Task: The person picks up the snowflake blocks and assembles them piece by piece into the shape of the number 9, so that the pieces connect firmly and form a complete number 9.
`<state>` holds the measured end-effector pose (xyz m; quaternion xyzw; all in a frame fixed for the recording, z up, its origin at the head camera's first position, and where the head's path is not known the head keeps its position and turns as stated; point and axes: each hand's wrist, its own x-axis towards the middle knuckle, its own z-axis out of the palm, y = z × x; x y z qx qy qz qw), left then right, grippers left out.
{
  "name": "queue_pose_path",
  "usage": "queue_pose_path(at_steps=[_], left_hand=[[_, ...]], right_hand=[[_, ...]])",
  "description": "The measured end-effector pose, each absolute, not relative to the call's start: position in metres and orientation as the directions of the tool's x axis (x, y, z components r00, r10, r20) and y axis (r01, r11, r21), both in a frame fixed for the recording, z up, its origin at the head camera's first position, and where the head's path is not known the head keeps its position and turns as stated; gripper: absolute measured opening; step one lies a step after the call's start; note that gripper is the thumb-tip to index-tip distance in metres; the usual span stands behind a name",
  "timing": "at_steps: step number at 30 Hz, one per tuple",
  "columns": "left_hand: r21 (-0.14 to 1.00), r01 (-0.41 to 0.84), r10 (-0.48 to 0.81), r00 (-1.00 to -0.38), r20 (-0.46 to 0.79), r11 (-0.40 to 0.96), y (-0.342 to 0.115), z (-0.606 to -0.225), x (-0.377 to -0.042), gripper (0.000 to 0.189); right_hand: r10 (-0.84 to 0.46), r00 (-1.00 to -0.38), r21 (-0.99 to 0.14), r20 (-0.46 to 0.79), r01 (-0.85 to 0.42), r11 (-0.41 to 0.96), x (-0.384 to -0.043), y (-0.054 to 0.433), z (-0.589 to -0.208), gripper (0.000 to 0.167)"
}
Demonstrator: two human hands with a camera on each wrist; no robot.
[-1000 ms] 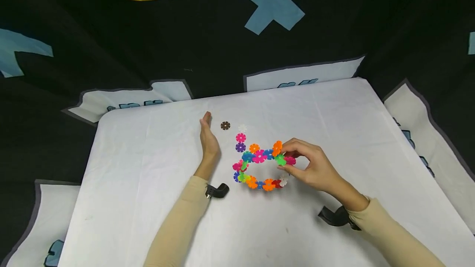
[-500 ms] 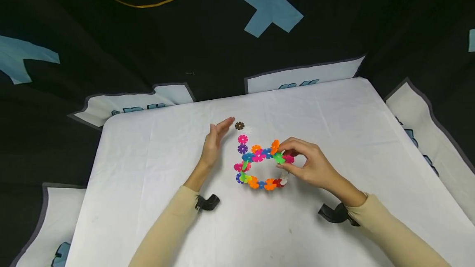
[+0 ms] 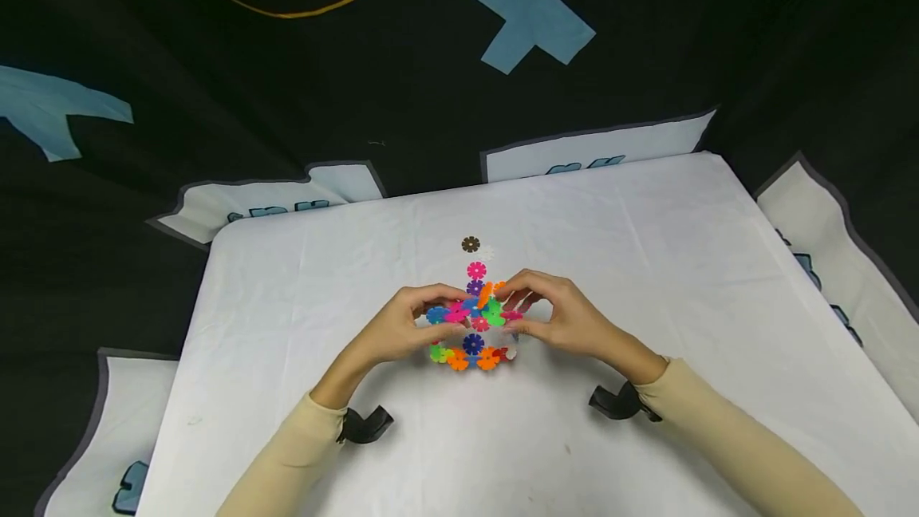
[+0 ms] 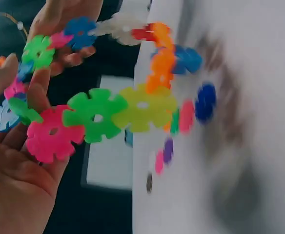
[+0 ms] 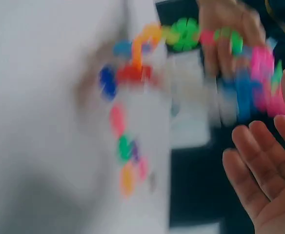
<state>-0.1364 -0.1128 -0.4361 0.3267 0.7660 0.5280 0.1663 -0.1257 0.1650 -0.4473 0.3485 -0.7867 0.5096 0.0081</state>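
Observation:
A ring of joined, notched plastic flower discs point(image 3: 458, 359) in many colours hangs between my two hands, raised off the table. My left hand point(image 3: 388, 331) pinches it on the left, near a blue disc and a pink disc point(image 4: 53, 134). On the other side my right hand point(image 3: 577, 324) grips it by the green disc point(image 3: 492, 312) and a small pink one. An orange disc point(image 3: 485, 294) stands up from the ring there. In the left wrist view, green and yellow discs point(image 4: 145, 108) form the near side. The right wrist view is blurred.
Loose discs lie on the white tabletop point(image 3: 646, 262) beyond and below the ring: brown point(image 3: 470, 244), white point(image 3: 487, 254), pink point(image 3: 476, 270), purple point(image 3: 475, 288) and dark blue point(image 3: 473, 343). A black curtain point(image 3: 402, 86) hangs behind the table.
My left hand moved the brown disc right, beside the white one, then came back and took hold of the ring. The ring has shifted left and up, uncovering loose discs beneath.

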Motion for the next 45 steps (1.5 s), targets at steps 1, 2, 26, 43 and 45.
queue_pose_path(at_steps=[1,2,26,43,45], left_hand=[[0.919,0.311,0.675,-0.734,0.069,0.244,-0.118,-0.437,-0.136,0.036],[0.916,0.305,0.677,-0.734,0.052,0.26,-0.123,-0.438,-0.137,0.034],[0.824,0.344,0.671,-0.739,-0.059,0.451,-0.135,-0.423,-0.151,0.03],[0.875,0.34,0.748,-0.663,-0.036,0.344,-0.12,-0.424,-0.146,0.028],[0.87,0.37,0.759,-0.652,-0.006,0.325,-0.117,-0.424,-0.145,0.032]], right_hand=[[-0.544,-0.763,-0.8,0.349,-0.545,0.252,-0.131,0.167,-0.453,0.037],[-0.544,-0.775,-0.803,0.322,-0.528,0.276,-0.138,0.169,-0.46,0.037],[-0.534,-0.843,-0.7,0.057,-0.415,0.581,-0.168,0.186,-0.505,0.032],[-0.533,-0.774,-0.83,0.342,-0.515,0.215,-0.129,0.176,-0.445,0.038],[-0.544,-0.751,-0.823,0.375,-0.539,0.178,-0.126,0.173,-0.44,0.037]])
